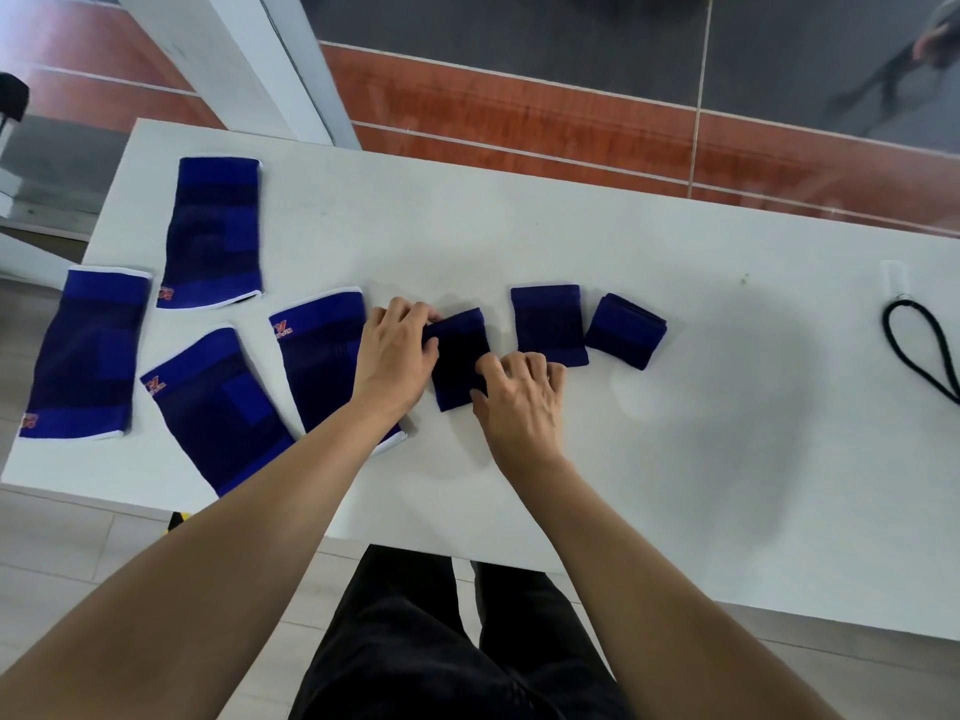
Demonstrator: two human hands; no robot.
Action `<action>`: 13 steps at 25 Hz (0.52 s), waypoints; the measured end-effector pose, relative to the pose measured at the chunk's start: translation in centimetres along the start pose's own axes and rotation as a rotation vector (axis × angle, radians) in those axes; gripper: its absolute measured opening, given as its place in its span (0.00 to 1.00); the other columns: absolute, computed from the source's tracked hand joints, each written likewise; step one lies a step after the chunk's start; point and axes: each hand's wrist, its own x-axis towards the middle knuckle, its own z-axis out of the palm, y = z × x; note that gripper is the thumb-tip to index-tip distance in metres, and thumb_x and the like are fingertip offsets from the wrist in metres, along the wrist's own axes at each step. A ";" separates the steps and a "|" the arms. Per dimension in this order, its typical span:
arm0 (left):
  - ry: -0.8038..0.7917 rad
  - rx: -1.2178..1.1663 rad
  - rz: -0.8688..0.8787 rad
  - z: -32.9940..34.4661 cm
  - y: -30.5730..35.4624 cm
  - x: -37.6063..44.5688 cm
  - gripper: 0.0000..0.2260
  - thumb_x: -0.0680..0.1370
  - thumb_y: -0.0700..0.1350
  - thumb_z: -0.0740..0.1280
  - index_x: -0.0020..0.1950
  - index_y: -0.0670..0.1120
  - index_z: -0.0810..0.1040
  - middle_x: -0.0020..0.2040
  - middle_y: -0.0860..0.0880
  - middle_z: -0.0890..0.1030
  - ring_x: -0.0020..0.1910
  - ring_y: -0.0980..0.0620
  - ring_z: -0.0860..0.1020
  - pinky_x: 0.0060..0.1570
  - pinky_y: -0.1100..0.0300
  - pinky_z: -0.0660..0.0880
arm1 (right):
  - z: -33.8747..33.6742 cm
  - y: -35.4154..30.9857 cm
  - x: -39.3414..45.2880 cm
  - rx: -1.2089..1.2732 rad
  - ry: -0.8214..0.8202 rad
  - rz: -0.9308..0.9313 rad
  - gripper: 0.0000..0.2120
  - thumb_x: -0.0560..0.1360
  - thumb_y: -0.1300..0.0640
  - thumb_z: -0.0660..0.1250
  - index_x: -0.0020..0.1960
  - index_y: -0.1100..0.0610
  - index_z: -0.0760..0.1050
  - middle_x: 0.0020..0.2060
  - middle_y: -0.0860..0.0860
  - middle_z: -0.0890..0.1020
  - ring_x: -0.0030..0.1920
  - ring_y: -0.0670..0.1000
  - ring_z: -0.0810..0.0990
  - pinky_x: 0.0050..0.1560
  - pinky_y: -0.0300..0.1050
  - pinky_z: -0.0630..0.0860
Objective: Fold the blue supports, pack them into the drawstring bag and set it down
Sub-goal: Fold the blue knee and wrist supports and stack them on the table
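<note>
On the white table (675, 459), a folded blue support (457, 350) lies between my hands. My left hand (397, 345) pinches its upper left corner. My right hand (519, 402) presses curled fingers on its lower right part. Two more folded supports (548, 324) (626, 330) lie side by side just to the right. Several unfolded blue supports lie flat to the left: one at the back (215, 231), one at the table's left edge (85, 350), one near the front edge (218, 407), one (319, 356) partly under my left forearm. A black drawstring loop (904, 350) lies at the far right.
A small clear object (894, 278) lies by the cord at the table's right end. The table's front edge runs just ahead of my legs. A white post (249, 59) stands behind the table's left end.
</note>
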 end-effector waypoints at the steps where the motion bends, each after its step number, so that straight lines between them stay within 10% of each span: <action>1: -0.002 -0.013 -0.004 0.0 0.0 0.0 0.12 0.79 0.42 0.67 0.61 0.47 0.76 0.57 0.47 0.77 0.58 0.43 0.72 0.59 0.50 0.73 | -0.1 -0.2 0.1 0.013 0.003 0.026 0.17 0.69 0.59 0.76 0.56 0.55 0.77 0.42 0.52 0.79 0.47 0.58 0.76 0.52 0.52 0.66; 13: -0.032 -0.197 0.078 1.1 2.2 -0.9 0.09 0.79 0.42 0.66 0.60 0.49 0.77 0.54 0.51 0.80 0.53 0.50 0.74 0.54 0.56 0.73 | -1.6 2.2 -2.5 0.242 0.055 0.087 0.18 0.76 0.64 0.68 0.65 0.56 0.74 0.46 0.51 0.80 0.45 0.55 0.78 0.52 0.48 0.68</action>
